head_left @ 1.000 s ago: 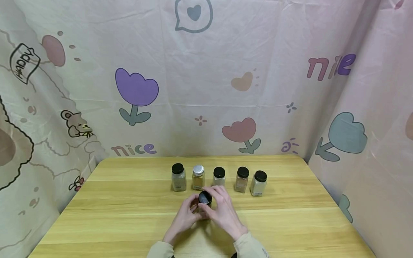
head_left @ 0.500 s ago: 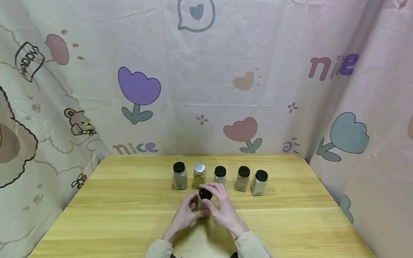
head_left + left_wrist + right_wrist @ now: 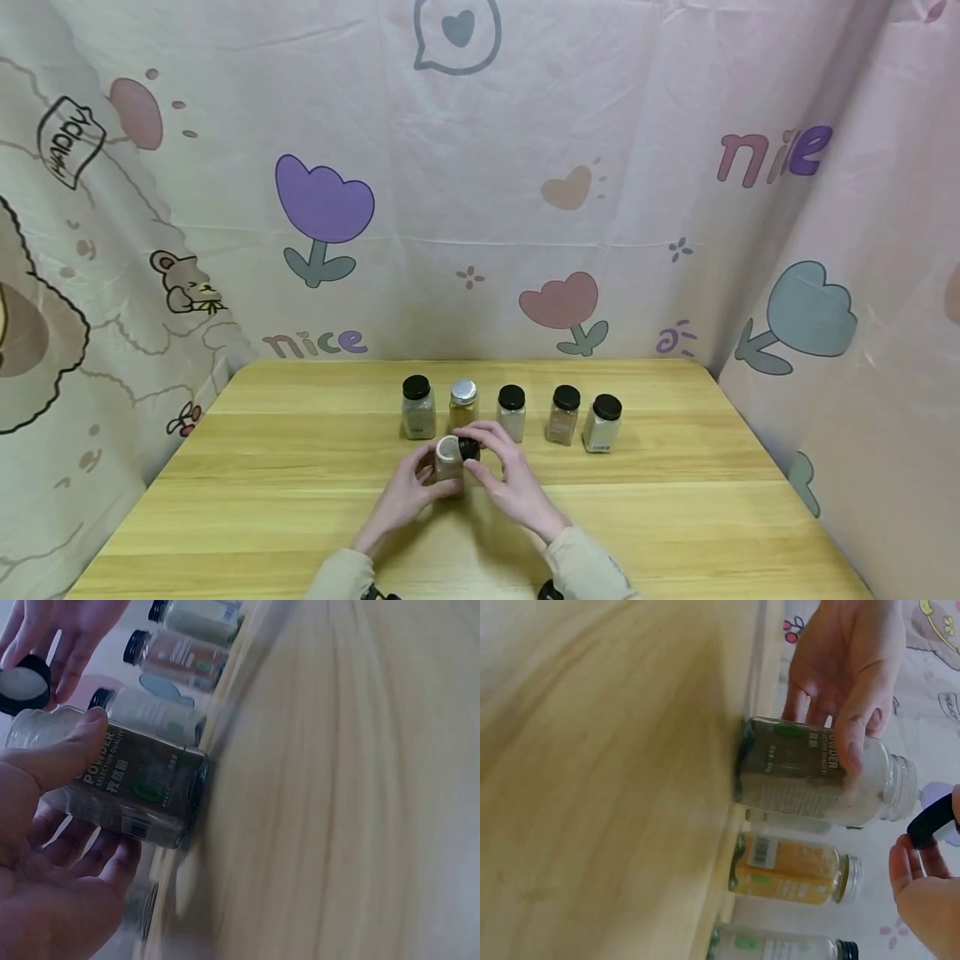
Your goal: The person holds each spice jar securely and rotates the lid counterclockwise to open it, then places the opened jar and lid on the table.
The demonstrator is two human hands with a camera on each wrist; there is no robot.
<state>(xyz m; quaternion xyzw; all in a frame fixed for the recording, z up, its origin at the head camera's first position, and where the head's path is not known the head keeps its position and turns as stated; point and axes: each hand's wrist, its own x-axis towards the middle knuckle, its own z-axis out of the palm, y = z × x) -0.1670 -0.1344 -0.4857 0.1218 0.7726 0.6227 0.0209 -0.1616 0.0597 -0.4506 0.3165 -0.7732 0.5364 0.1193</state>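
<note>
I judge uncapping done: left hand [image 3: 405,493] grips the jar [image 3: 146,780], right hand [image 3: 513,486] pinches its lid [image 3: 470,449]; next likely calls for lid down.

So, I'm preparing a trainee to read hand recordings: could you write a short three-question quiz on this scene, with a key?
1. Fill in: in the left wrist view, the largest readable English word on the uncapped clear glass jar in the left hand is ____.
2. Where is the black round lid? A, on the wooden table; B, in the right hand; C, in the left hand.
3. True or false: all five capped glass jars standing beyond the hands have black lids.

Key:
1. POWDER.
2. B.
3. False; the clear glass jar with yellow-orange contents has a silver-coloured lid.
</note>
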